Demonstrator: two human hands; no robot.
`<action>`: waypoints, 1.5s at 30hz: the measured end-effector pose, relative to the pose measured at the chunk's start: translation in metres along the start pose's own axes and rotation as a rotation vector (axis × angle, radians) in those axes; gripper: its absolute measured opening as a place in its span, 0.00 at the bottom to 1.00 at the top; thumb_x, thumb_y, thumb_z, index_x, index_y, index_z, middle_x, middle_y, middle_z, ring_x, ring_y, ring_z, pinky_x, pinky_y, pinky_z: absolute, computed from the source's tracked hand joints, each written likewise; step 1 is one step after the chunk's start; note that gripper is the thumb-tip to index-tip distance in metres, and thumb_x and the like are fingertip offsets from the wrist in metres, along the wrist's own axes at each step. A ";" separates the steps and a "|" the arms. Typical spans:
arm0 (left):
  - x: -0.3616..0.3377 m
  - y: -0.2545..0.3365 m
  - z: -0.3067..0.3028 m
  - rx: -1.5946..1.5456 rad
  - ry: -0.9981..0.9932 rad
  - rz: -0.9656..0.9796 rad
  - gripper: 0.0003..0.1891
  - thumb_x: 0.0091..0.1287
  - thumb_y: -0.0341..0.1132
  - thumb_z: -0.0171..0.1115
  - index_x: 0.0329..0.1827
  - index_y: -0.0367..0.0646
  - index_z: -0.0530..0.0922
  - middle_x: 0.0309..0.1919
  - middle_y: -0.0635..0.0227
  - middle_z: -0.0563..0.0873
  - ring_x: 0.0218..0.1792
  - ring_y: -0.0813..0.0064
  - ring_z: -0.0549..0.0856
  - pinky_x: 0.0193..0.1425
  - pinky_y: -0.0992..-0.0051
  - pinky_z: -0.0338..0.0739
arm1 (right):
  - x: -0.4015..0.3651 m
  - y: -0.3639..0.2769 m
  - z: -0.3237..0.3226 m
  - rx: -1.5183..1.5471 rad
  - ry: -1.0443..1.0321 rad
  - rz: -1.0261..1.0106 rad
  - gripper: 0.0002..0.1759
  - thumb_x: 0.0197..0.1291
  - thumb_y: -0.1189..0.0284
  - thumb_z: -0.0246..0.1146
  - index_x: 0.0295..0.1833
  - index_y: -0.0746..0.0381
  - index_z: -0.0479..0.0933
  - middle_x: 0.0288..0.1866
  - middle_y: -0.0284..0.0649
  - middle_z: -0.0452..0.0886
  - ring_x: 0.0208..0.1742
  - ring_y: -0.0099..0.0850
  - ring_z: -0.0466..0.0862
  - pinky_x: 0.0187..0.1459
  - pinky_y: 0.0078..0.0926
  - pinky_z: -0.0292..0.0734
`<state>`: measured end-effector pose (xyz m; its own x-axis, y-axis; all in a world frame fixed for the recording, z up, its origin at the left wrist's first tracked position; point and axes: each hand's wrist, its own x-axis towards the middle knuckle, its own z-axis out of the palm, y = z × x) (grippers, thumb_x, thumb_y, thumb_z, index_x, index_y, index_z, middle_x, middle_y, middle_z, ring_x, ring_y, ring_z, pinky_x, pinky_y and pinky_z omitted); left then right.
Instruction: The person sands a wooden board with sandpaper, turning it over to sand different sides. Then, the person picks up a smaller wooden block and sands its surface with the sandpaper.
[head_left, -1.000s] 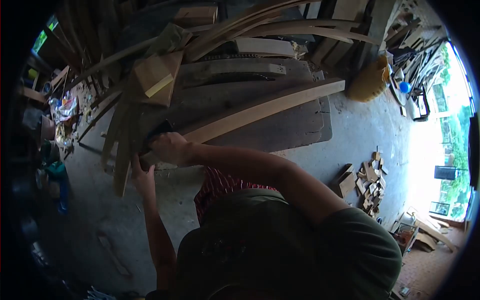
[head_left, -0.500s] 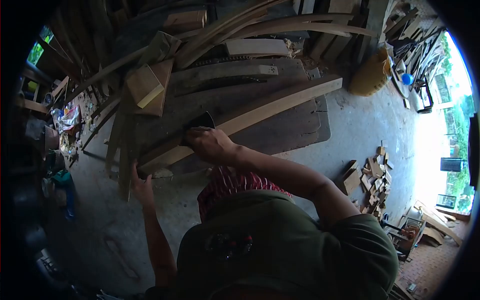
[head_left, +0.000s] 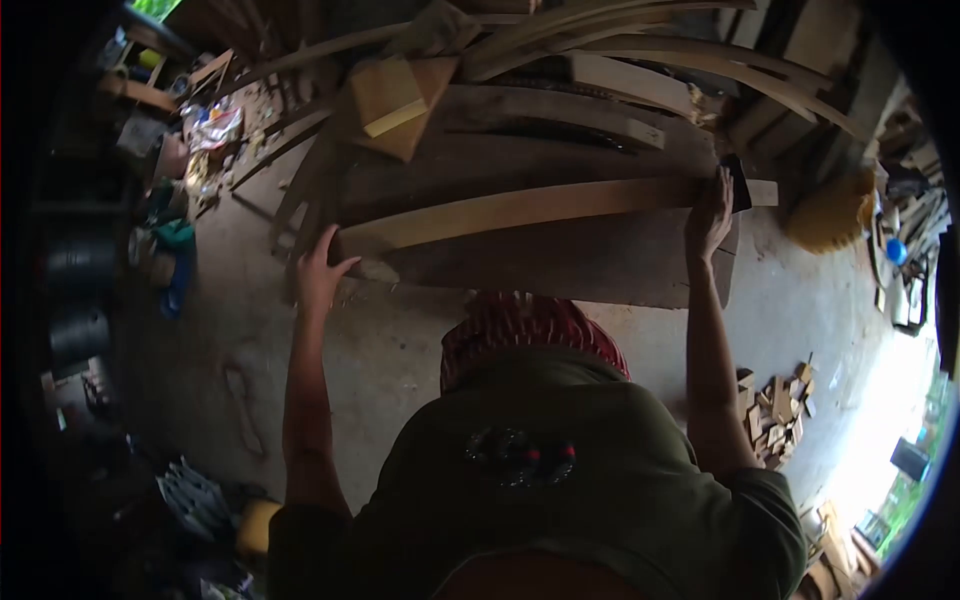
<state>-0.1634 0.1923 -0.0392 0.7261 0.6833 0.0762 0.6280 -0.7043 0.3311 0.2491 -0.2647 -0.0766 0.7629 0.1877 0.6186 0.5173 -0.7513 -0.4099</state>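
A long, slightly curved wooden plank (head_left: 520, 213) lies across the dark wooden workbench (head_left: 560, 262). My left hand (head_left: 318, 272) is at the plank's left end, thumb and fingers spread apart in a V, the fingertips against or just beside that end; exact contact is hard to tell. Near the plank's right end, my right hand (head_left: 710, 215) presses down on a dark sheet of sandpaper (head_left: 739, 182), which sticks out beyond the fingers. The plank's tip shows to the right of the sandpaper.
Behind the plank lie another curved piece (head_left: 570, 112) and a pale angular wood block (head_left: 390, 95). Long curved strips (head_left: 700, 50) are stacked at the back. A yellow sack (head_left: 830, 212) stands to the right, with wood offcuts (head_left: 778, 412) on the floor nearer me.
My right hand has slid with the sandpaper from the plank's left part to near its right end. My left hand stays at the left end. The camera view has turned.
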 end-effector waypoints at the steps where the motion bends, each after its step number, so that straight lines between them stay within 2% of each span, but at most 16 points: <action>1: 0.010 0.000 -0.006 -0.013 -0.063 0.076 0.36 0.50 0.36 0.80 0.64 0.44 0.75 0.56 0.54 0.84 0.57 0.51 0.83 0.58 0.60 0.78 | -0.011 -0.023 0.009 0.032 -0.063 -0.101 0.22 0.72 0.72 0.49 0.68 0.65 0.72 0.70 0.49 0.74 0.73 0.47 0.71 0.73 0.43 0.63; 4: 0.018 0.007 -0.024 -0.107 -0.172 0.155 0.34 0.49 0.38 0.81 0.61 0.42 0.78 0.53 0.54 0.85 0.54 0.55 0.84 0.58 0.61 0.78 | -0.039 -0.115 0.001 0.215 -0.326 -0.384 0.22 0.70 0.75 0.49 0.67 0.64 0.72 0.69 0.48 0.74 0.72 0.47 0.72 0.74 0.45 0.63; 9: 0.019 0.016 -0.033 -0.328 -0.281 0.091 0.33 0.48 0.40 0.83 0.57 0.39 0.78 0.47 0.59 0.86 0.52 0.67 0.84 0.60 0.66 0.76 | -0.012 -0.075 -0.021 0.122 -0.323 -0.321 0.27 0.59 0.84 0.53 0.66 0.63 0.73 0.68 0.47 0.76 0.70 0.46 0.74 0.73 0.45 0.65; 13: 0.003 0.020 -0.021 -0.663 -0.195 -0.003 0.33 0.52 0.40 0.81 0.60 0.40 0.76 0.53 0.63 0.83 0.56 0.69 0.82 0.61 0.68 0.75 | 0.013 -0.035 -0.024 0.107 -0.233 -0.203 0.19 0.71 0.75 0.53 0.65 0.63 0.75 0.66 0.48 0.78 0.69 0.45 0.75 0.71 0.41 0.66; 16: 0.001 0.026 0.008 -1.123 -0.097 -0.160 0.30 0.60 0.40 0.75 0.64 0.42 0.73 0.56 0.65 0.80 0.59 0.69 0.79 0.61 0.68 0.76 | 0.021 -0.028 -0.044 0.277 -0.112 0.378 0.20 0.74 0.63 0.54 0.62 0.64 0.77 0.55 0.51 0.83 0.56 0.48 0.82 0.56 0.36 0.73; 20: 0.019 0.060 0.020 -1.700 0.126 -0.487 0.26 0.70 0.43 0.63 0.68 0.44 0.70 0.54 0.67 0.80 0.57 0.70 0.79 0.60 0.67 0.78 | 0.022 0.044 -0.059 0.426 0.131 0.712 0.24 0.72 0.55 0.57 0.55 0.66 0.80 0.46 0.44 0.86 0.43 0.36 0.82 0.49 0.31 0.75; 23: 0.027 0.065 0.023 -1.709 0.095 -0.562 0.26 0.69 0.47 0.63 0.66 0.46 0.71 0.55 0.67 0.79 0.56 0.70 0.80 0.59 0.65 0.79 | 0.024 0.092 -0.083 1.269 0.431 1.035 0.24 0.72 0.53 0.57 0.62 0.59 0.75 0.54 0.40 0.82 0.54 0.33 0.82 0.58 0.35 0.78; 24: 0.028 0.066 0.023 -1.709 0.117 -0.644 0.26 0.69 0.47 0.64 0.65 0.46 0.71 0.56 0.66 0.79 0.56 0.69 0.81 0.58 0.66 0.80 | 0.022 0.116 -0.089 1.372 0.336 1.040 0.26 0.72 0.52 0.56 0.67 0.55 0.71 0.64 0.43 0.76 0.69 0.38 0.73 0.67 0.48 0.71; 27: 0.022 0.062 0.027 -1.677 0.144 -0.678 0.23 0.69 0.47 0.64 0.62 0.47 0.74 0.54 0.66 0.81 0.56 0.69 0.81 0.56 0.66 0.81 | 0.041 0.136 -0.102 1.655 0.419 1.211 0.31 0.71 0.51 0.53 0.72 0.56 0.64 0.79 0.53 0.58 0.81 0.48 0.51 0.78 0.57 0.45; 32: -0.004 0.059 0.007 -1.662 0.197 -0.671 0.21 0.71 0.46 0.61 0.62 0.46 0.74 0.52 0.65 0.83 0.56 0.68 0.82 0.57 0.64 0.81 | 0.075 0.202 -0.060 1.807 0.288 1.142 0.41 0.65 0.52 0.55 0.74 0.71 0.60 0.76 0.57 0.64 0.80 0.52 0.55 0.79 0.59 0.39; 33: -0.014 0.056 0.007 -1.688 0.151 -0.666 0.20 0.72 0.45 0.60 0.61 0.46 0.75 0.52 0.65 0.84 0.55 0.68 0.83 0.56 0.64 0.82 | 0.073 0.249 -0.037 2.021 0.117 1.046 0.40 0.65 0.52 0.56 0.76 0.61 0.57 0.72 0.59 0.67 0.78 0.54 0.57 0.77 0.64 0.42; 34: -0.028 0.048 0.003 -1.707 0.127 -0.661 0.18 0.74 0.45 0.58 0.61 0.46 0.75 0.52 0.64 0.85 0.55 0.68 0.83 0.56 0.64 0.82 | 0.086 0.239 -0.028 1.958 0.166 1.144 0.44 0.59 0.54 0.59 0.75 0.69 0.60 0.78 0.55 0.61 0.81 0.52 0.53 0.79 0.60 0.38; 37: -0.088 0.082 -0.012 -1.704 0.233 -0.658 0.15 0.76 0.44 0.55 0.57 0.46 0.76 0.49 0.65 0.85 0.52 0.68 0.84 0.55 0.65 0.82 | 0.090 0.299 0.024 2.090 -0.300 0.867 0.47 0.58 0.57 0.63 0.81 0.53 0.51 0.83 0.45 0.53 0.85 0.42 0.45 0.77 0.64 0.32; 42: -0.158 0.127 -0.020 -1.601 0.338 -0.679 0.14 0.76 0.45 0.53 0.53 0.46 0.78 0.44 0.68 0.86 0.49 0.69 0.85 0.55 0.67 0.81 | 0.122 0.216 0.016 1.724 -0.004 1.226 0.35 0.70 0.63 0.52 0.79 0.62 0.55 0.81 0.46 0.57 0.83 0.42 0.50 0.77 0.64 0.32; 44: -0.180 0.115 -0.019 -0.174 0.201 -0.382 0.16 0.76 0.48 0.53 0.50 0.47 0.80 0.44 0.68 0.87 0.48 0.70 0.86 0.55 0.68 0.81 | 0.114 0.199 0.007 1.706 0.047 1.292 0.32 0.73 0.65 0.48 0.78 0.65 0.58 0.81 0.48 0.57 0.83 0.43 0.52 0.79 0.59 0.34; 45: -0.187 0.120 -0.029 -0.869 0.270 -0.583 0.17 0.76 0.49 0.52 0.50 0.47 0.81 0.45 0.68 0.87 0.49 0.70 0.86 0.55 0.68 0.81 | 0.108 0.190 -0.010 1.632 0.095 1.272 0.32 0.73 0.64 0.48 0.78 0.67 0.57 0.81 0.48 0.57 0.83 0.43 0.52 0.80 0.57 0.35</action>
<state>-0.2325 -0.0144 0.0139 0.2267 0.9639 -0.1395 0.3662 0.0484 0.9293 0.4264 -0.3932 -0.0811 0.9033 0.0651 -0.4240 -0.3325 0.7307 -0.5963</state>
